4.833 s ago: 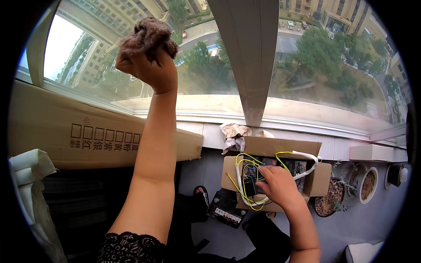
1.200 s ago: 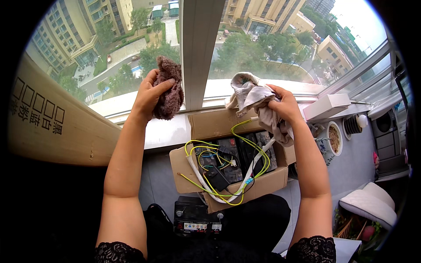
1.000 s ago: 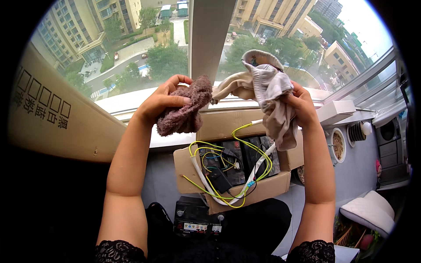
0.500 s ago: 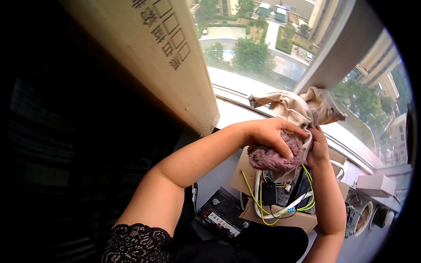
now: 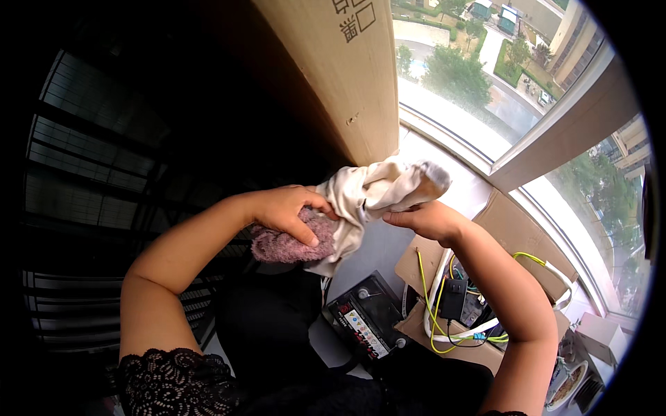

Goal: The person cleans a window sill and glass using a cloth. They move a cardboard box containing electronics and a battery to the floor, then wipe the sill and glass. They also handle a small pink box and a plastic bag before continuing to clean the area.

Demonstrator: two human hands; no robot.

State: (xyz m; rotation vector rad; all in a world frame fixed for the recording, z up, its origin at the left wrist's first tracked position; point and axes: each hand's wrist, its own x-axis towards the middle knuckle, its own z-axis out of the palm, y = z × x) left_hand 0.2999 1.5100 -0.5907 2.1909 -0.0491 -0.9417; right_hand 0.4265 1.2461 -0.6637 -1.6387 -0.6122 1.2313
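Pink cloth (image 5: 281,244) under left hand (image 5: 286,210); right hand (image 5: 424,220) pinches cream rag (image 5: 371,194).

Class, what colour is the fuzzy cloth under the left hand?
Dusty mauve-pink fuzzy cloth, clearest in the head view.

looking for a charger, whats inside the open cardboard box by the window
Inside the cardboard box: a black power adapter, yellow wires and a white cable. The right forearm covers the rest.

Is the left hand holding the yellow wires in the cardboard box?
No, the left hand grips a pinkish fuzzy cloth, while the yellow wires lie untouched in the cardboard box.
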